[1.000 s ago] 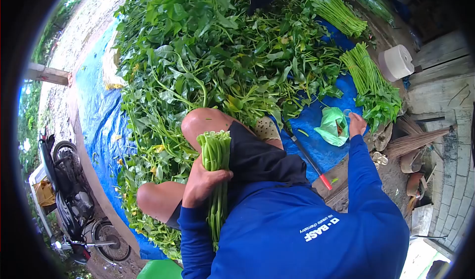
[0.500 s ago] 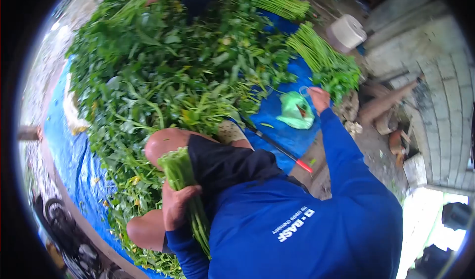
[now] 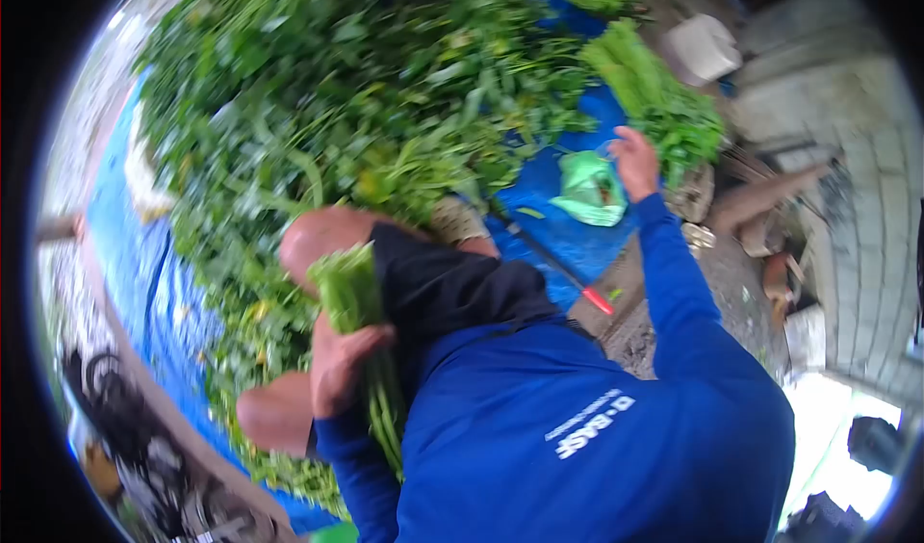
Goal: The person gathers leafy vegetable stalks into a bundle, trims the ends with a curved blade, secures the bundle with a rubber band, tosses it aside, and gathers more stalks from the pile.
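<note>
Left and below the frame's centre, the left hand (image 3: 337,365) has its fingers wrapped around a bundle of green stems (image 3: 348,288), thumb across the front, stems showing above and below the grip. Right of centre, a green plastic bag (image 3: 576,192) lies on blue tarp (image 3: 539,227). Just beyond, the right hand (image 3: 637,163) hovers, fingers bent; blur hides whether they pinch anything.

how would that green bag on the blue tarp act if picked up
The green bag is probably floppy, given its crumpled, thin-looking sides. Its mouth seems open, so the brownish contents might spill if it tips. Slumped on the tarp, it seems unlikely to roll.
</note>
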Demonstrator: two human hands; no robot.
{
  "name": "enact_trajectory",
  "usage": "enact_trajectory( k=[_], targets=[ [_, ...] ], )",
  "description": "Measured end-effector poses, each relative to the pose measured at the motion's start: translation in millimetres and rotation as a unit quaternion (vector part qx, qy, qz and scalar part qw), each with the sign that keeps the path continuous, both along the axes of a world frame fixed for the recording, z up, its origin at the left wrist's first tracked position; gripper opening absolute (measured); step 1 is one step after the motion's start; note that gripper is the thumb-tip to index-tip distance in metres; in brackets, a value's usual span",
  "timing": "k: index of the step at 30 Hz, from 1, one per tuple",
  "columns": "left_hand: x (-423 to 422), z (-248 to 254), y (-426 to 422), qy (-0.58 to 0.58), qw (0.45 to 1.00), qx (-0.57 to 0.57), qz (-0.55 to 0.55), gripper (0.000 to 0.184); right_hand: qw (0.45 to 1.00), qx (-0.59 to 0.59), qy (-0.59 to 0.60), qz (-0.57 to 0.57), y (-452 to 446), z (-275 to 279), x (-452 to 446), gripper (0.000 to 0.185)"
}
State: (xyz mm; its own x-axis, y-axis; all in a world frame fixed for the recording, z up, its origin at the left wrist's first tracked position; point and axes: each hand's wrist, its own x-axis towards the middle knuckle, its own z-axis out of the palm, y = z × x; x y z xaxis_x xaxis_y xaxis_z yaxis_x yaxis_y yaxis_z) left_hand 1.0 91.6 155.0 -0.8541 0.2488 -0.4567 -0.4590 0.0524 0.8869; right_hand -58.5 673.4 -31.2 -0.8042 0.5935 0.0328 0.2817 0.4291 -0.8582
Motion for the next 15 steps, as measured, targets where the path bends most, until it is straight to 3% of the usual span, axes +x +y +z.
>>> enact_trajectory(
  k=[1, 3, 4, 5, 7, 8, 10, 11, 12, 13, 14, 15],
  targets=[
    [3, 1, -6, -0.05, 0.999, 0.01, 0.005, 0.026, 0.999, 0.042, 0.002, 0.015, -31, 32, -5, 0.02],
    [-2, 13, 4, -0.027, 0.999, 0.042, 0.007, 0.041, 0.986, -0.126, 0.033, 0.101, -89, 74, -15, 0.021],
    [-8, 16, 2, -0.067, 0.997, -0.027, -0.032, 0.047, 0.956, -0.223, 0.004, 0.188, -124, 100, -14, 0.023],
    [-5, 17, 3, -0.052, 0.998, -0.018, -0.017, 0.043, 0.912, -0.31, -0.022, 0.268, -162, 128, -11, 0.024],
    [-3, 12, 6, -0.014, 1.0, 0.007, 0.006, 0.036, 0.83, -0.333, -0.206, 0.396, -235, 182, 1, 0.033],
    [-4, 11, 1, -0.061, 0.998, 0.013, -0.012, 0.06, 0.783, -0.374, -0.234, 0.439, -269, 194, 10, 0.038],
    [-2, 20, 11, -0.032, 0.997, 0.067, 0.022, 0.069, 0.703, -0.438, -0.265, 0.494, -324, 201, 19, 0.045],
    [-1, 21, 15, -0.017, 0.994, 0.097, 0.04, 0.074, 0.721, -0.443, -0.226, 0.483, -350, 194, 21, 0.046],
    [0, 11, 14, 0.007, 0.997, 0.071, -0.022, 0.094, 0.738, -0.445, -0.186, 0.472, -377, 186, 23, 0.047],
    [2, 6, 14, 0.034, 0.999, 0.023, -0.032, 0.101, 0.791, -0.426, -0.102, 0.427, -399, 174, 28, 0.047],
    [3, 3, 13, 0.062, 0.997, -0.027, -0.042, 0.107, 0.755, -0.482, -0.108, 0.431, -406, 170, 27, 0.047],
    [4, 6, 11, 0.088, 0.993, -0.062, -0.041, 0.119, 0.755, -0.486, -0.103, 0.427, -410, 167, 26, 0.048]
  ],
)
